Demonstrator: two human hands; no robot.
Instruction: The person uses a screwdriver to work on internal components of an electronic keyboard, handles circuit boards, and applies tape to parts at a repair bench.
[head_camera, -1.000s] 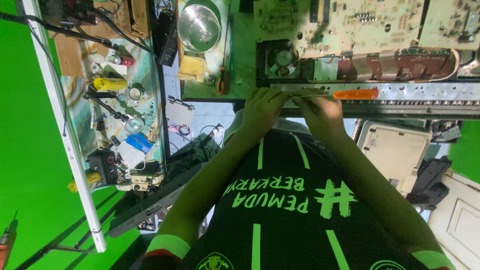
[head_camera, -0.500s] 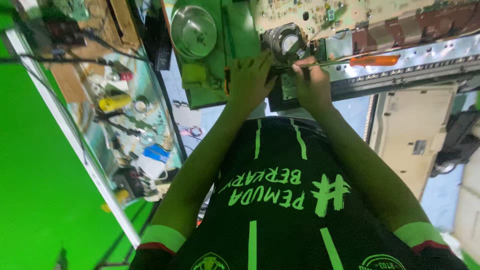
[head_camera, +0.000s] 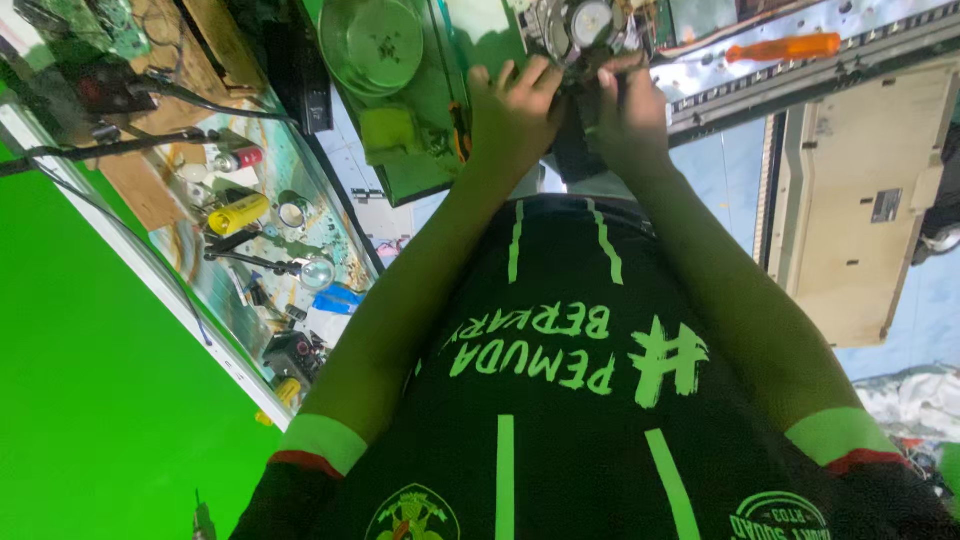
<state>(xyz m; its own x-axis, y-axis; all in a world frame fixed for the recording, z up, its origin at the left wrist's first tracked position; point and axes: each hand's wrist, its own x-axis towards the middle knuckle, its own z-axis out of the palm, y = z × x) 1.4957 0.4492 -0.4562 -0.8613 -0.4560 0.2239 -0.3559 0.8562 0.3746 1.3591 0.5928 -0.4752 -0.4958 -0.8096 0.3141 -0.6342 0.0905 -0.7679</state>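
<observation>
Head view: left hand (head_camera: 512, 110) and right hand (head_camera: 628, 105), fingers grasping metal mechanism (head_camera: 580, 30); cluttered green workbench (head_camera: 420, 160).

place: electronics repair workshop | signs: circuit board (head_camera: 95, 25), screwdriver (head_camera: 785, 47), cluttered bench (head_camera: 420, 150)

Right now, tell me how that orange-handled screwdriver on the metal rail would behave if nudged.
The orange-handled screwdriver looks stiff and light. Its rounded handle lies along the slanted metal rail, so it would probably roll or slide off. Smooth plastic may be a little slippery. Neither the left hand nor the right hand touches it.
</observation>
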